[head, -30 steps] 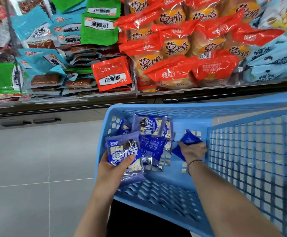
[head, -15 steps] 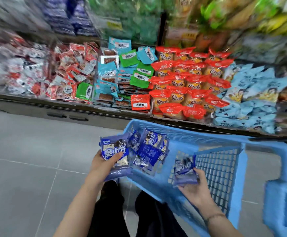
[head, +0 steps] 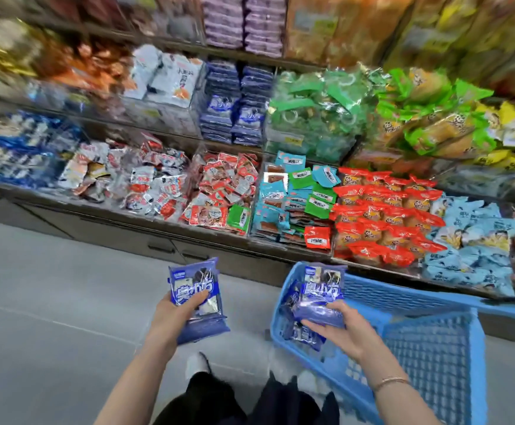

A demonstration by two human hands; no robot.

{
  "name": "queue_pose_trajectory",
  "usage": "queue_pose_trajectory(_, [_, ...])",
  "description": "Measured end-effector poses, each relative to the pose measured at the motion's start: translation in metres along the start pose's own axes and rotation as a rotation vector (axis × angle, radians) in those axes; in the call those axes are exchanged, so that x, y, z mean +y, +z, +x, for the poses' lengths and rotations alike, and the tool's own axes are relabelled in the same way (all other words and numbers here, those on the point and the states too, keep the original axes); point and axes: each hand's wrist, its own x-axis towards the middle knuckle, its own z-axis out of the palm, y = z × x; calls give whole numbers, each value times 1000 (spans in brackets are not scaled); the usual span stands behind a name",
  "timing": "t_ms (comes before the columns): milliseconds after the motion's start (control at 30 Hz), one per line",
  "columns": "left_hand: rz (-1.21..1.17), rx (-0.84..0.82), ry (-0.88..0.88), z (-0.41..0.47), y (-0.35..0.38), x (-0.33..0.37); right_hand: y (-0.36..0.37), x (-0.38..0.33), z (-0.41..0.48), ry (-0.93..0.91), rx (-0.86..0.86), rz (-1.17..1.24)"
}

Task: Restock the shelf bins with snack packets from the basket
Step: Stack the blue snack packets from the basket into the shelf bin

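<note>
My left hand (head: 176, 314) grips a small stack of blue snack packets (head: 195, 289) out over the floor, left of the blue plastic basket (head: 434, 342). My right hand (head: 339, 328) holds another stack of the same blue packets (head: 322, 297) above the basket's left end. A few more blue packets (head: 302, 334) lie inside the basket under that hand. On the middle shelf straight ahead, a bin holds stacked matching blue packets (head: 234, 108).
Shelf bins run across the view: red and white packets (head: 219, 191), teal and green packets (head: 296, 197), red-orange packets (head: 382, 216), light blue packets (head: 474, 243). Green packets (head: 314, 108) fill an upper bin. Grey tiled floor (head: 51, 302) lies on the left; my legs show below.
The view has tilted up to show higher shelves. Both hands have lifted packets out of the basket, and the left hand has moved out left of it.
</note>
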Motion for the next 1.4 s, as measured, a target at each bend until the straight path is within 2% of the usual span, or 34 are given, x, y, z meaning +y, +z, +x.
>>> queue_pose_trajectory(100, [2,-44,32,12,-47,29,56,24,8,-61,65,-234])
queue_pose_trajectory(167, [-43,-74,12,20,-72,50,84,39,15,-129,96,-299])
queue_pose_trajectory(300, [-181,-107,-77,38,-104,83,124,46,24,-199,86,-265])
queue_pose_trajectory(500, [-360,-133,-135,68,-116,116,165,19,51,-265,94,-210])
queue_pose_trajectory(700, [-377,-215,-69,110,-101,158,211,-18,88,-294,179,-296])
queue_pose_trajectory(867, [-415,-217,-24,156,-72,209,249,-63,138,-307,188,-227])
queue_pose_trajectory(1100, [-383,-136,32,200,-30,274,299,-114,208,-265,122,106])
queue_pose_trajectory(1267, [-345,-62,19,226,-20,296,339,-145,251,-194,189,205])
queue_pose_trajectory(1400, [-341,-42,-13,238,-20,307,366,-167,271,-214,239,237])
